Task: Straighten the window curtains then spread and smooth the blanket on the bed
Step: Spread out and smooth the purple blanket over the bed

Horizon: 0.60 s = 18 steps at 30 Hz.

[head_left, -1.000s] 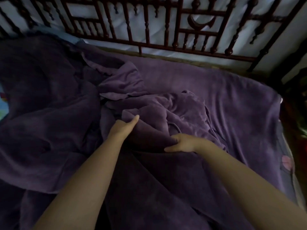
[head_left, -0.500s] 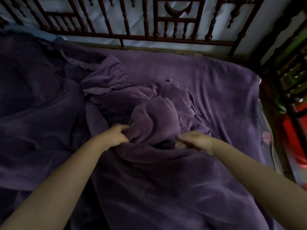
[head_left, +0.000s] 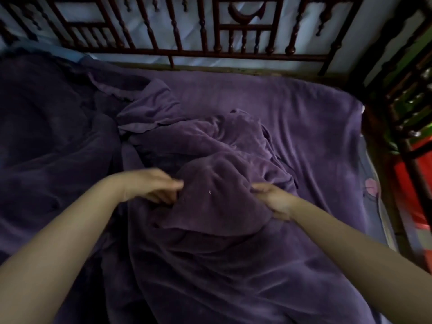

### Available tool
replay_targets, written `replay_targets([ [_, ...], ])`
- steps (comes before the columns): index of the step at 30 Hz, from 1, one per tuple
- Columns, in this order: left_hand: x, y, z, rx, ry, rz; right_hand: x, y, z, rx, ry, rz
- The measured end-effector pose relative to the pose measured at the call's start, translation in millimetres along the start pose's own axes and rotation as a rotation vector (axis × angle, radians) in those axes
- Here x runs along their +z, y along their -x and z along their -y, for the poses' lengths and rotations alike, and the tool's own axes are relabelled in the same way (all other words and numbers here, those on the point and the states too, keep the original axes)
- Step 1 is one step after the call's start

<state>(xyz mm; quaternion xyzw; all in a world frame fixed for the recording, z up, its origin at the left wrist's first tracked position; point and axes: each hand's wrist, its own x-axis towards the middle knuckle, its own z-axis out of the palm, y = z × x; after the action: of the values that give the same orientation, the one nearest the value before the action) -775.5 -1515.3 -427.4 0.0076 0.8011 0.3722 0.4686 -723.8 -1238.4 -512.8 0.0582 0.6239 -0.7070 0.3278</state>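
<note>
A purple fleece blanket (head_left: 268,118) covers the bed, flat at the far right and bunched into folds in the middle. A rounded fold of it (head_left: 215,195) stands up between my hands. My left hand (head_left: 152,185) pinches the fold's left edge, its fingers blurred. The fold's right edge is gripped by my right hand (head_left: 273,199). More of the blanket lies rumpled and dark on the left (head_left: 51,141). No curtains are in sight.
A dark carved wooden headboard rail (head_left: 210,52) runs along the far side, with pale fabric behind it. A wooden bed post and frame (head_left: 402,127) stand at the right, with red and green things beyond. A flowered sheet edge (head_left: 371,188) shows at the right.
Both hands have closed on the blanket and drawn a fold up and toward me. My view has shifted to the right.
</note>
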Motion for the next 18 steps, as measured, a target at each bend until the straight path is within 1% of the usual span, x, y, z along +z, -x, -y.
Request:
replay_targets([
  [2,2.7,-19.2,-16.5,0.099,0.057,-0.376,0.3,25.0,-22.5,0.063,-0.050,0.092],
  [3,10.1,-28.6,-28.7,0.150,0.047,-0.461,3.6,35.1,-32.6,0.097,-0.078,0.144],
  [4,20.1,-39.6,-38.9,0.168,-0.004,-0.437,10.0,45.6,-39.0,0.134,-0.083,0.199],
  [5,32.3,-52.2,-47.0,0.153,-0.097,-0.363,15.1,54.0,-45.0,0.160,-0.079,0.254],
  [6,46.8,-65.9,-52.7,0.112,-0.254,-0.259,18.0,63.2,-47.3,0.157,-0.096,0.293],
  [7,61.3,-76.6,-56.1,0.056,-0.410,-0.157,15.8,68.2,-49.5,0.123,-0.136,0.290],
  [8,73.6,-86.4,-58.3,-0.003,-0.517,-0.089,9.5,71.7,-48.1,0.102,-0.201,0.241],
  [10,83.7,-98.1,-58.7,-0.094,-0.559,-0.045,-11.8,69.6,-47.5,0.063,-0.410,0.028],
  [11,84.3,-103.3,-59.9,-0.113,-0.560,-0.047,-27.8,63.4,-50.7,0.069,-0.544,-0.144],
  [12,82.5,-106.9,-61.4,-0.125,-0.572,-0.046,-44.4,54.9,-52.0,0.100,-0.654,-0.350],
  [13,80.3,-110.4,-62.4,-0.143,-0.597,-0.038,-61.7,44.5,-56.5,0.147,-0.673,-0.570],
  [14,78.9,-115.0,-63.0,-0.163,-0.618,-0.022,-77.7,32.4,-65.3,0.224,-0.586,-0.747],
  [15,78.1,-116.1,-63.8,-0.174,-0.631,-0.007,-90.3,20.5,-75.3,0.315,-0.460,-0.855],
  [16,78.5,-119.1,-63.0,-0.186,-0.628,0.010,-101.3,8.1,-89.4,0.400,-0.371,-0.890],
  [17,78.8,-123.6,-61.3,-0.195,-0.602,0.018,-106.8,-1.0,-99.2,0.464,-0.345,-0.853],
  [18,78.6,-130.9,-58.1,-0.193,-0.571,0.012,-111.1,-12.1,-108.8,0.513,-0.367,-0.779],
])
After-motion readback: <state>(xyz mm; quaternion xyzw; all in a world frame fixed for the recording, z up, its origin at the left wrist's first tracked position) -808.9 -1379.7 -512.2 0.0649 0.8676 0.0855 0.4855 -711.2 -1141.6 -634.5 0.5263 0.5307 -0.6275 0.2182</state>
